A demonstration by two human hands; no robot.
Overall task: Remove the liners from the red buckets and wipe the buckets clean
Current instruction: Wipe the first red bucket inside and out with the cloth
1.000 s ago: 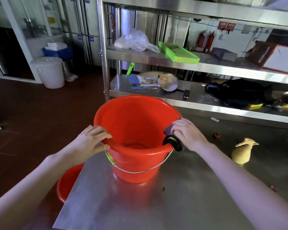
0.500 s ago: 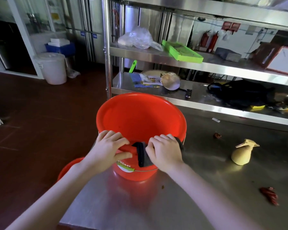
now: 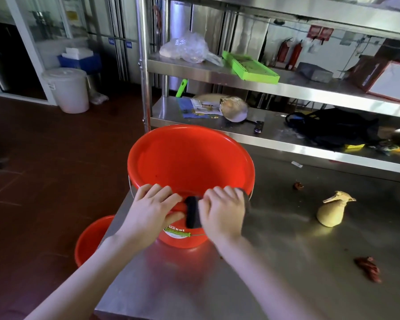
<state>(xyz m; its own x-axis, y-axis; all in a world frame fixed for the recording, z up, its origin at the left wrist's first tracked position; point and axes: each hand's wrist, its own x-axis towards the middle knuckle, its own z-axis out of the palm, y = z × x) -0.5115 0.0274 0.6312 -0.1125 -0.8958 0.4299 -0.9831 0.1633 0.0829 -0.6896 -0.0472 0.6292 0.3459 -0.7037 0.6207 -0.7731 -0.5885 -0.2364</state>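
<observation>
Left hand [image 3: 151, 210] is gripping the red bucket [image 3: 189, 162] at its near rim; right hand [image 3: 223, 212] is clutching a dark cloth [image 3: 192, 212] over that rim; the bucket is standing unlined, tilted toward the person.

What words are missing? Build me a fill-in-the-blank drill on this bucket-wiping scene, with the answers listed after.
The right hand holds a dark folded cloth over the near ____ of the round red plastic bucket.
The left hand grips that bucket to the cloth's ____.
A second red bucket stands on the ____ beside the shiny steel table.
The tan pear-shaped pouch lies on the table to the gripped bucket's ____.
Missing words: rim; left; floor; right.
</observation>
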